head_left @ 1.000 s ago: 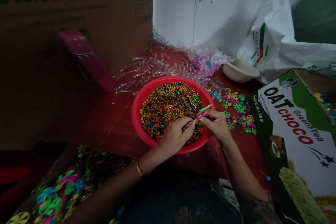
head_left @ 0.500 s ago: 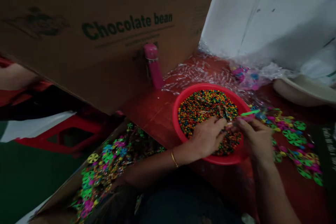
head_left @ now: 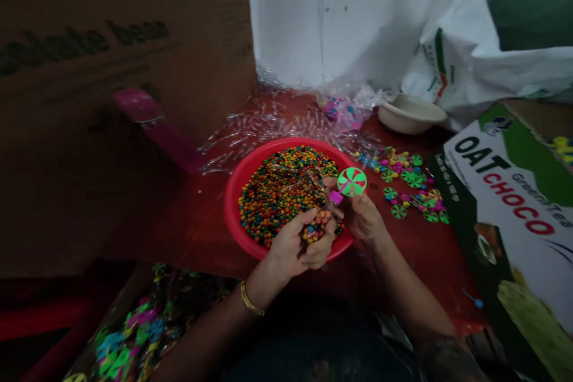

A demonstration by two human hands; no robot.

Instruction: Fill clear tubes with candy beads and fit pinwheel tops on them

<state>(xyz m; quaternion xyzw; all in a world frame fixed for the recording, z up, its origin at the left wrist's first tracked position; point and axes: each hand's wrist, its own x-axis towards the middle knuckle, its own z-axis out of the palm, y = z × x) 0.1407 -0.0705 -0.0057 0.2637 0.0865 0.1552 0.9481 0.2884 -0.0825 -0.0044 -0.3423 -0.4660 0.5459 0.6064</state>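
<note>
Over the red basin (head_left: pixel 233 215), my left hand (head_left: pixel 289 248) is curled around a handful of coloured candy balls (head_left: pixel 316 227). My right hand (head_left: pixel 367 218) is closed at the basin's right side on a toy pinwheel (head_left: pixel 352 181) with a green wheel and a pink base. A clear tube seems to run below that base toward the candy, though the fingers partly hide it. Many more candy balls (head_left: pixel 268 191) fill the basin, with a few clear tubes lying on top.
Empty clear tubes (head_left: pixel 264 125) lie behind the basin. Loose pinwheel tops (head_left: pixel 414 178) are spread to the right, near a pale bowl (head_left: pixel 409 116) and an Oat Choco box (head_left: pixel 514 191). At left stand a large carton (head_left: pixel 188 71), a pink bottle (head_left: pixel 165 134) and a box of finished-looking pinwheel pieces (head_left: pixel 134 334).
The view has swung right, bringing the Oat Choco box into sight. My left hand has turned and now shows candy in its palm; the green wheel in my right hand now faces me.
</note>
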